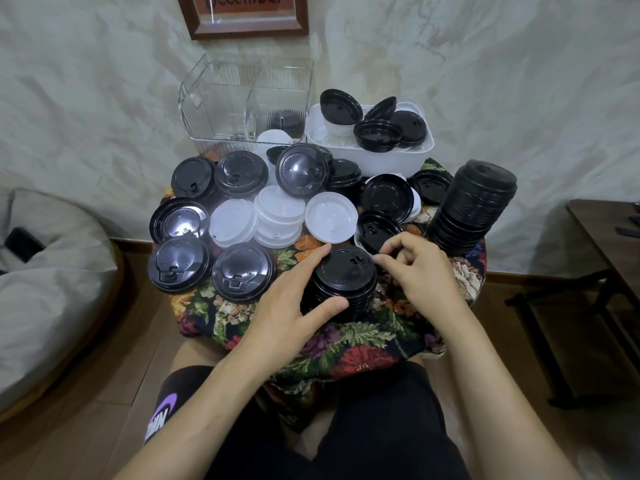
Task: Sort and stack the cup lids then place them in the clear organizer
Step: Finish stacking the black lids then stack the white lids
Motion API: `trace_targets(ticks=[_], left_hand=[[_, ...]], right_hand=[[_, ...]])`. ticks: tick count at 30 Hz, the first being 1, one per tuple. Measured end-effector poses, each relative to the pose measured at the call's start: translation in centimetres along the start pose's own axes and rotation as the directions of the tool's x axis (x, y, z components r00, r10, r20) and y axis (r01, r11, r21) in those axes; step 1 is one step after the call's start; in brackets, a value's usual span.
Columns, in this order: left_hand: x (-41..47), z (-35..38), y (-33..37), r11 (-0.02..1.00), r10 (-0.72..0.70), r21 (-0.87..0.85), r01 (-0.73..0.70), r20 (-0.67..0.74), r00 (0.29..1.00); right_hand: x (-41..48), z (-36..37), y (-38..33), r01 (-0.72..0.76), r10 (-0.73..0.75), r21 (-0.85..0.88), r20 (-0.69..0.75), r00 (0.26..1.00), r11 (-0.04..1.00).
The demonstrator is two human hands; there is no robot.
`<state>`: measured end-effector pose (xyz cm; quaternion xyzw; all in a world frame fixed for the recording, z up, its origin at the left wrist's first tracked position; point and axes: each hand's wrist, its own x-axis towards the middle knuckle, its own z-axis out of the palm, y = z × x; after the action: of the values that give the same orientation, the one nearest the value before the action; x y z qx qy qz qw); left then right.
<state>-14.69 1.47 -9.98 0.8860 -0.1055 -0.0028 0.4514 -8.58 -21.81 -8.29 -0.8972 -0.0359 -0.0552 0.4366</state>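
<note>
The left hand clasped a short stack of black lids at lower centre, thumb pressed on its near side and index finger laid along its far left rim; the other fingers were hidden behind the stack. The right hand, fingers curled, had its fingertips at the near rim of a single black lid just beyond the stack's upper right, possibly pinching it, though the knuckles covered the contact and I could not tell whether it held anything. Both forearms reached in from the bottom edge over a floral cloth. At right stood a tall stack of black lids, leaning slightly. Left of centre lay loose white lids and loose black lids, overlapping. Toward the upper centre the clear organizer showed something dark in its right compartment, blurred by the ribbed wall, beside a white bin heaped with lids. A framed picture was cut off by the top edge.
</note>
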Motion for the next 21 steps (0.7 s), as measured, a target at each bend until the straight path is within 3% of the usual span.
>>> trace_targets(ticks=[6,13,18,21], left_hand=[[0.0,0.1,-0.3,1.000,0.011,-0.008,-0.011,-0.008,1.000],[0.2,0.2,-0.5,1.000,0.018,-0.017,-0.018,-0.014,1.000],[0.3,0.3,-0.6,1.000,0.023,-0.009,-0.024,-0.024,0.999],[0.3,0.2,-0.2,0.999,0.050,-0.020,-0.051,-0.033,0.998]], right_hand=[[-0.3,-0.6,-1.1,0.012,0.000,0.256,-0.048,0.999,0.967],[-2.0,-1.8,-3.8,0.045,-0.069,0.408,0.045,0.997,0.912],[-2.7,-2.2,-3.3,-0.146,-0.014,0.659,0.231,0.973,0.738],[-3.1,-1.8,-2.8,-0.355,0.064,0.626,0.438,0.897,0.694]])
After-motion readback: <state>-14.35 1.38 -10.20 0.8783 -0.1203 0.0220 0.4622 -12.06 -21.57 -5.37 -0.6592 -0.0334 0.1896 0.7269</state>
